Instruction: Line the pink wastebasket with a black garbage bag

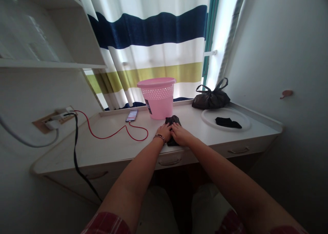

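A black plastic bag (174, 140) lies flattened on the desk near its front edge, in front of the pink bin. My left hand (164, 132), with a beaded bracelet on the wrist, rests on the bag's left side, fingers extended over it. From the right, my right hand (180, 134) lies on the same bag, its fingers stretched out and meeting those of the left. Part of the bag is hidden under both hands. Just behind stands the pink plastic bin (161, 104), upright, with a perforated band below its rim.
At the right, a tied black bag (211, 99) sits by the wall. A pale ring (205, 119) lies before it, a folded black piece (228, 122) inside. On the left, a phone (132, 115) has a red cable (102, 137) running to a wall socket (52, 119).
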A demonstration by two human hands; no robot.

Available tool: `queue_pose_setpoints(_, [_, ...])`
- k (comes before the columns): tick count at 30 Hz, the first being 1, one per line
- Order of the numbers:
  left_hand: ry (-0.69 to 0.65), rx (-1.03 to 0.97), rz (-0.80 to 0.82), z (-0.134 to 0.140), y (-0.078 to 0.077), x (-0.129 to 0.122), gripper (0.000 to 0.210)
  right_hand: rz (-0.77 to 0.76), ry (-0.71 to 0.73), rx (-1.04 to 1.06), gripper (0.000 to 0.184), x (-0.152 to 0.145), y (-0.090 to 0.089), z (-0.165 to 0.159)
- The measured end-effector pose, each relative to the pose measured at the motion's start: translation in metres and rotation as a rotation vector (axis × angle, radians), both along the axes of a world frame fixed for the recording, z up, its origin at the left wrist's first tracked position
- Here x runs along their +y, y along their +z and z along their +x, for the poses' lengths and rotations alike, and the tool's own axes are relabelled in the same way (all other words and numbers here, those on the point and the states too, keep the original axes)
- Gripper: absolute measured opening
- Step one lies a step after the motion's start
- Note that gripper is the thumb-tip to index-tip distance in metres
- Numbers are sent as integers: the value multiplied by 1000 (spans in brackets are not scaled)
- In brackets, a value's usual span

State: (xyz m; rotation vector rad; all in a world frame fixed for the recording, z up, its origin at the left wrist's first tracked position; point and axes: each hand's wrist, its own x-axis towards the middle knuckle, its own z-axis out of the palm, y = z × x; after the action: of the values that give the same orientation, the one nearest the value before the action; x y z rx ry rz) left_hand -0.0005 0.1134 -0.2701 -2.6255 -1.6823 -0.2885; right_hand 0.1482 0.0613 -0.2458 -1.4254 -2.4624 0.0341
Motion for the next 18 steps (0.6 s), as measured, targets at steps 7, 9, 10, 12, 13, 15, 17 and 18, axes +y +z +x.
queue_pose_setpoints(7, [6, 7, 17, 0, -4, 5, 50, -10, -8, -62, 62, 12, -36, 3])
queue_pose_setpoints(9, [25, -13, 19, 0, -9, 9, 49, -10, 0, -73, 63, 10, -37, 5])
queue_pose_setpoints(10, [37, -26, 25, 0, -11, 11, 49, -10, 5, -78, 63, 8, -36, 6])
queue_pose_setpoints(12, [50, -46, 43, 0, -14, 13, 49, -10, 13, -84, 63, 5, -34, 7])
queue_pose_setpoints(13, [49, -49, 52, 0, -15, 14, 49, -9, 15, -85, 64, 3, -33, 8])
queue_pose_setpoints(15, [36, -46, 67, 0, -16, 13, 49, -10, 15, -87, 64, -2, -31, 8])
queue_pose_setpoints(17, [30, -39, 74, 0, -16, 12, 49, -9, 17, -86, 64, -7, -30, 9])
queue_pose_setpoints(18, [32, -38, 75, 0, -15, 11, 49, -6, 21, -86, 64, -9, -29, 9])
